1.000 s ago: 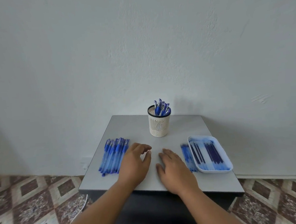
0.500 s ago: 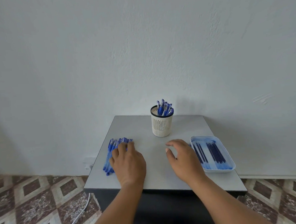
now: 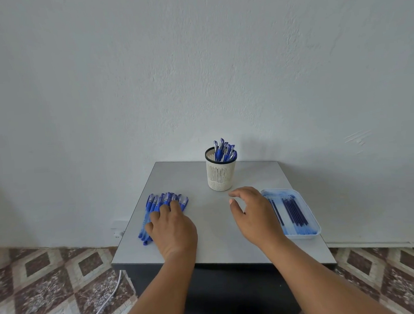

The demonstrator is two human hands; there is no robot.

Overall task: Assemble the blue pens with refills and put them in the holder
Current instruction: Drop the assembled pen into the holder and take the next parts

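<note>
A row of blue pens (image 3: 153, 206) lies at the table's left side. My left hand (image 3: 172, 228) rests flat on top of them, fingers spread, covering their right half. A cream mesh holder (image 3: 220, 174) with several blue pens (image 3: 223, 151) standing in it sits at the back middle. A white tray (image 3: 311, 213) on the right holds several dark blue refills (image 3: 294, 209). My right hand (image 3: 255, 214) hovers just left of the tray, fingers curled and apart, holding nothing. It hides the refills lying beside the tray.
The grey table (image 3: 212, 214) stands against a white wall (image 3: 196, 72). Patterned tile floor (image 3: 46, 283) lies on both sides. A white cable (image 3: 103, 306) runs down by the table's left front corner, below a wall socket (image 3: 117, 229).
My left hand slid left onto the row of pens. My right hand moved right toward the tray and lifted, fingers curling.
</note>
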